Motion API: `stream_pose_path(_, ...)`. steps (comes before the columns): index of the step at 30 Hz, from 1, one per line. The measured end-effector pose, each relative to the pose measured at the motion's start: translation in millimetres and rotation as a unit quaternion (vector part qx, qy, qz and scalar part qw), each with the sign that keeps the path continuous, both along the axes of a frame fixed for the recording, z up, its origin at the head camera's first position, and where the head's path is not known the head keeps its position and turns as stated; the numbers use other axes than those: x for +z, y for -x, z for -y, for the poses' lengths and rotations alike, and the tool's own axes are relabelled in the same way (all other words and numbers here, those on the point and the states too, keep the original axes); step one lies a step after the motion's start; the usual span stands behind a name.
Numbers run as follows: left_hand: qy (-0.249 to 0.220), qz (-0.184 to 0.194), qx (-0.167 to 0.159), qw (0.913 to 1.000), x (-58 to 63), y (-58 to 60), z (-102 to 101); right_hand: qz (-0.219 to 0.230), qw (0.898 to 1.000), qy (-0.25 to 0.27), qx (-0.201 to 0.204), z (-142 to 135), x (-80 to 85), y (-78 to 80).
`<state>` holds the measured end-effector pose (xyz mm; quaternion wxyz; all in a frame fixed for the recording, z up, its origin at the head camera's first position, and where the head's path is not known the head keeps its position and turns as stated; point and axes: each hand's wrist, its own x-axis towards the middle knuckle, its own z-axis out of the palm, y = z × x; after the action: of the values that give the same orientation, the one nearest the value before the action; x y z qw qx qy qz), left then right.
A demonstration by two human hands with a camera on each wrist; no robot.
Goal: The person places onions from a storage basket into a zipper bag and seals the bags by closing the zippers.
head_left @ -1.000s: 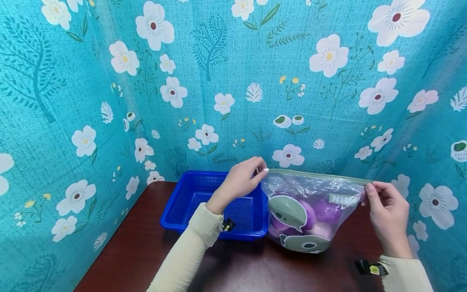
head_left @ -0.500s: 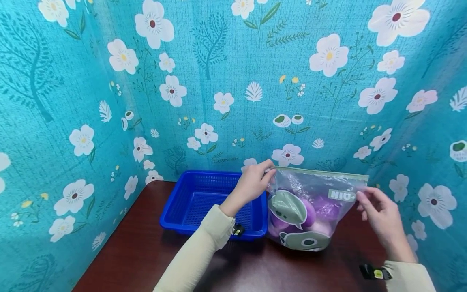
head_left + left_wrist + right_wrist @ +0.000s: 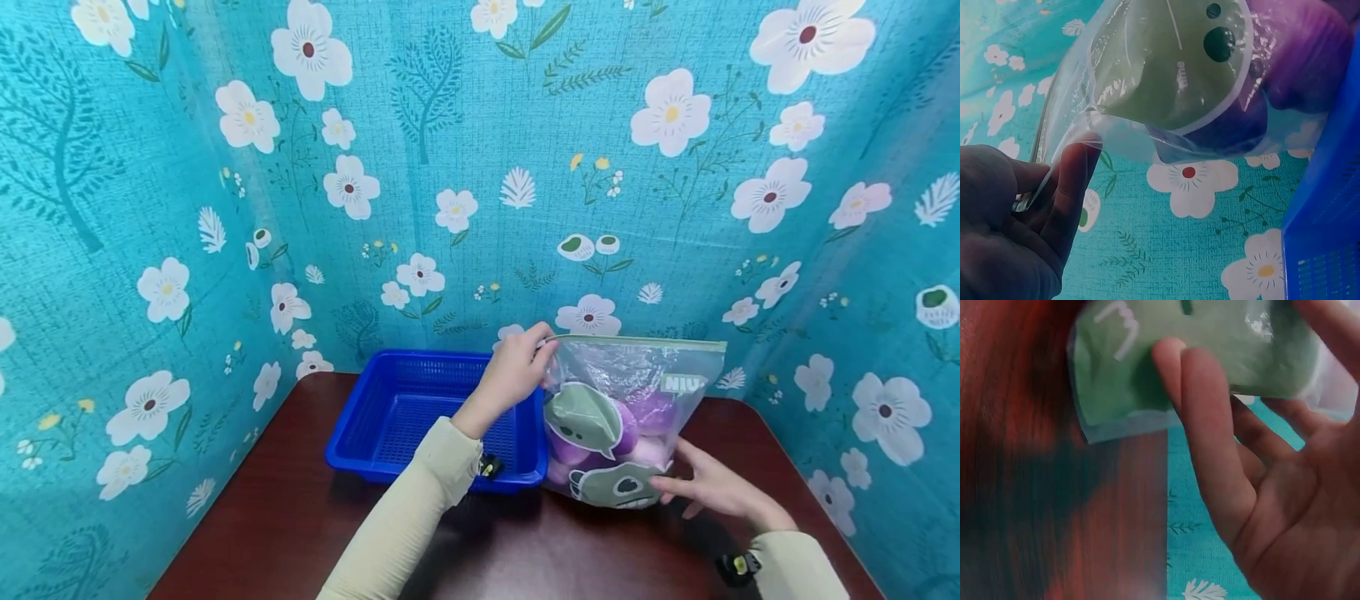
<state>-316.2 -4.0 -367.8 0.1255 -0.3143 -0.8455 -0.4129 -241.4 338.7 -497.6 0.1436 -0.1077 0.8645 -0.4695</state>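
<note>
A clear zip bag (image 3: 630, 367) with green cartoon prints stands beside the basket, several purple and pink rounded things (image 3: 652, 408) inside it. My left hand (image 3: 513, 371) pinches the bag's upper left corner; in the left wrist view, thumb and fingers (image 3: 1075, 175) meet on its edge. At the bag's lower right side is my right hand (image 3: 716, 487), its fingers spread and fairly straight. The right wrist view has the fingertips (image 3: 1169, 353) against the bag's green-printed bottom part (image 3: 1122, 387). Whether they carry any weight cannot be told.
A blue plastic basket (image 3: 351, 417) with perforated walls stands left of the bag, under the left forearm. Both rest on a dark reddish-brown table (image 3: 285, 517). A teal floral curtain (image 3: 465, 283) encloses the back and sides.
My right hand has left the bag's upper right edge and moved down to its lower right side. The left hand keeps its pinch on the upper left corner, and the bag's top has shifted left.
</note>
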Motion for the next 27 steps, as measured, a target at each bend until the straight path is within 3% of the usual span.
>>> stream_pose_path(3,0.0,-0.006,0.013,0.9999,-2.4,4.7,1.9,-0.024,1.0,-0.007,-0.016,4.0,-3.9,3.4)
stream_pose_path(8,-0.012,-0.004,0.043,0.999,-5.0,10.5,5.1,-0.119,0.99,-0.042,-0.063,-1.9,3.6,8.1)
stream_pose_path(10,-0.021,0.011,0.048,0.9986,-6.4,11.2,6.6,-0.174,0.978,-0.066,-0.096,-7.0,9.2,9.9)
stream_pose_path(13,-0.039,0.045,0.044,0.9973,-9.4,9.9,9.5,-0.25,0.949,-0.098,-0.163,-15.6,17.2,12.5)
stream_pose_path(16,-0.053,0.075,0.037,0.9951,-13.1,6.4,14.4,-0.272,0.939,-0.091,-0.188,-21.9,22.2,14.0)
stream_pose_path(22,-0.061,0.098,0.053,0.9918,-19.9,4.5,30.5,-0.235,0.953,-0.114,-0.152,-24.1,16.6,12.1)
stream_pose_path(27,-0.047,0.139,0.064,0.9872,-27.2,5.3,46.9,-0.147,0.975,-0.109,-0.125,-17.9,5.2,8.7)
